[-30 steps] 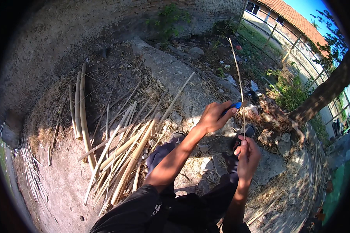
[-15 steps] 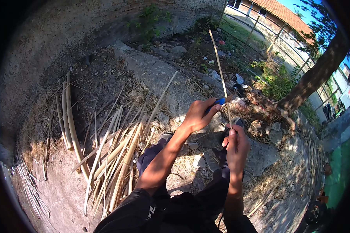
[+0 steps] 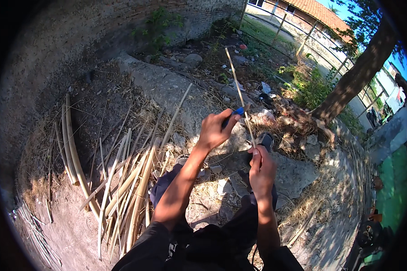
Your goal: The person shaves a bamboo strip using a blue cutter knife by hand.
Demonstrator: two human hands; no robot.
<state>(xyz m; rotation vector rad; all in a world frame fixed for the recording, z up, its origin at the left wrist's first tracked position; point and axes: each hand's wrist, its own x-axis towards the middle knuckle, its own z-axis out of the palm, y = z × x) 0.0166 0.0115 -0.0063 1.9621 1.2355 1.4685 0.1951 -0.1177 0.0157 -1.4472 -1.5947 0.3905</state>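
Thin bamboo strip [image 3: 238,90] rose up and away from right hand [image 3: 261,169], which pinched its lower end; left hand [image 3: 214,130], fist closed on blue-handled knife [image 3: 236,112], met the strip just above.

Dry matt bamboo strip [image 3: 239,92], blue plastic knife handle [image 3: 236,111] (glossy), rough cracked concrete slab [image 3: 167,88], pale woody bamboo slats [image 3: 131,189]

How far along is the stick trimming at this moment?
Done: cannot tell; no finished sticks clearly set apart. In hand: right hand grips a thin bamboo stick upright, left hand holds a blue-handled knife against it. Left: a pile of split bamboo strips lies on the ground.
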